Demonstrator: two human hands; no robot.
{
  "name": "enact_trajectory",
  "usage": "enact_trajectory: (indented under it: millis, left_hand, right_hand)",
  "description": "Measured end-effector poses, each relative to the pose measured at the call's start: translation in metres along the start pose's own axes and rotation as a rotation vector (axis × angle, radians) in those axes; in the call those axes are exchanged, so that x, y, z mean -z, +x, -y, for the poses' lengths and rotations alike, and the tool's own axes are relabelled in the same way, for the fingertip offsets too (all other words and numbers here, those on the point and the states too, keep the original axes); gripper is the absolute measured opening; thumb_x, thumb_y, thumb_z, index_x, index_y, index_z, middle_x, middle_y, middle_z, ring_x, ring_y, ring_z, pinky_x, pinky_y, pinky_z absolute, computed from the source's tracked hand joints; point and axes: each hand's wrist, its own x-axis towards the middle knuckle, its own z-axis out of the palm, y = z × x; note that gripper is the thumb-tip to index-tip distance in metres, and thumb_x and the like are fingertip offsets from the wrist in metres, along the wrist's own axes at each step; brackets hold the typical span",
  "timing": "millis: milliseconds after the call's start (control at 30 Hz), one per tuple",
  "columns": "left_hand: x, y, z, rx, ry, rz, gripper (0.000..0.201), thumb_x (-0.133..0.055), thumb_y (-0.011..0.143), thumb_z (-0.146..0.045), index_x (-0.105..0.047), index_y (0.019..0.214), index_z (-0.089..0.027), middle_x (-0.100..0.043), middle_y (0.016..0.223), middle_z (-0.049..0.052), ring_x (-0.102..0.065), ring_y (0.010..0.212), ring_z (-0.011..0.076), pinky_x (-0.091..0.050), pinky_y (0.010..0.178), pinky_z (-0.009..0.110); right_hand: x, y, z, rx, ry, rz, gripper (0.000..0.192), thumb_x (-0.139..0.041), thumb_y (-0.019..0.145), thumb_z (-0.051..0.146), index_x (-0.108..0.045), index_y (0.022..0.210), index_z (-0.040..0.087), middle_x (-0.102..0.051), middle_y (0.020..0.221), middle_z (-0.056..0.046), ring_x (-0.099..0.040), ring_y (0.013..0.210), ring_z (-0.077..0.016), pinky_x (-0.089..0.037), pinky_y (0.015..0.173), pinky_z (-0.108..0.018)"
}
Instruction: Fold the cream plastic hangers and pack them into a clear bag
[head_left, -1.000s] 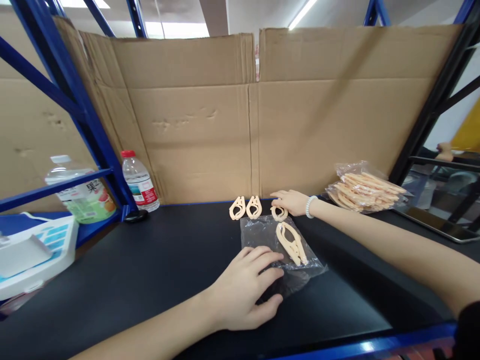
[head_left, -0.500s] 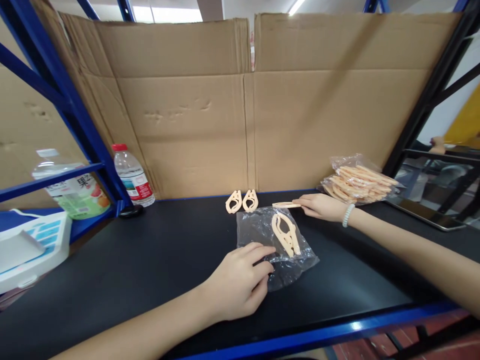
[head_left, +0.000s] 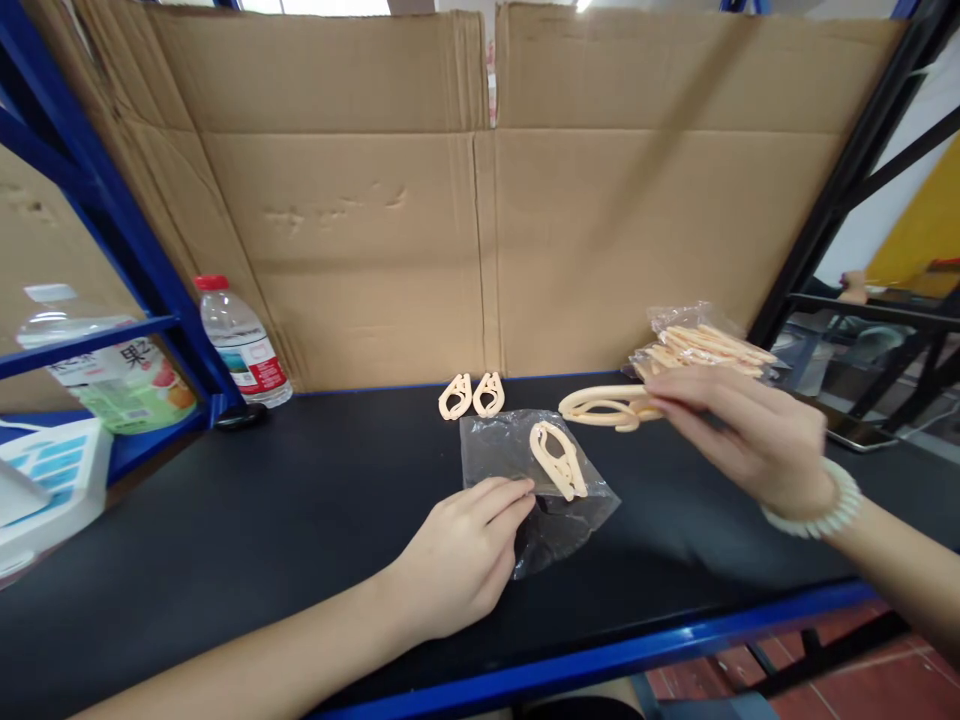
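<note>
My right hand [head_left: 750,430] pinches one end of a peach-coloured folding clothes hanger [head_left: 631,408], held up above the table to the right of the bag. On the black table lies a clear plastic bag [head_left: 491,450], and my left hand [head_left: 469,550] has its fingers closed together at the bag's near left part. Another folded hanger [head_left: 571,474] lies at the bag; whether it is inside or on top I cannot tell. Just behind the bag, two more folded hangers, a left one [head_left: 447,408] and a right one [head_left: 481,408], stand side by side.
Bagged hangers [head_left: 705,345] are piled at the back right, partly behind my right hand. A water bottle [head_left: 244,345] stands at the back left, near a juice bottle [head_left: 124,375] and a white keyed device [head_left: 56,480]. Cardboard [head_left: 360,250] walls the back; a blue edge [head_left: 600,655] runs along the front.
My right hand has lifted the hanger from beside the bag's far corner and brought it nearer and to the right. My left hand stays at the bag. The view has shifted slightly.
</note>
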Motion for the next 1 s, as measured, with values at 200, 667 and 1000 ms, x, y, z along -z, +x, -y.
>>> enact_trajectory:
  millis: [200,667,1000]
  left_hand:
    - [-0.002,-0.001,0.001,0.053,-0.07,-0.038,0.06,-0.039,0.076,0.0,-0.042,0.134,-0.013,-0.048,0.14,0.013,-0.047,0.126,0.0265,-0.047,0.102,0.045]
    - [-0.005,-0.001,-0.001,0.072,-0.039,-0.015,0.076,-0.04,0.07,0.002,-0.028,0.144,-0.012,-0.034,0.149,0.013,-0.033,0.135,0.0254,-0.036,0.11,0.044]
    - [-0.006,0.001,0.0,0.064,-0.089,0.088,0.071,-0.041,0.073,0.0,-0.033,0.141,-0.015,-0.038,0.148,0.01,-0.037,0.133,0.0242,-0.035,0.11,0.045]
  right_hand:
    - [0.028,-0.011,0.078,0.307,0.022,0.193,0.034,-0.039,0.093,0.011,-0.066,0.112,0.019,-0.071,0.104,-0.007,-0.066,0.083,-0.0201,-0.058,0.07,-0.031]
    - [-0.056,-0.007,0.075,0.418,-0.224,0.322,0.03,-0.039,0.09,0.005,-0.068,0.084,0.006,-0.063,0.079,-0.013,-0.059,0.072,-0.0223,-0.053,0.065,-0.035]
    - [-0.055,-0.013,0.075,0.172,-0.244,0.582,0.02,-0.057,0.078,0.001,-0.063,0.096,0.009,-0.063,0.088,-0.012,-0.06,0.078,-0.0234,-0.056,0.058,-0.03]
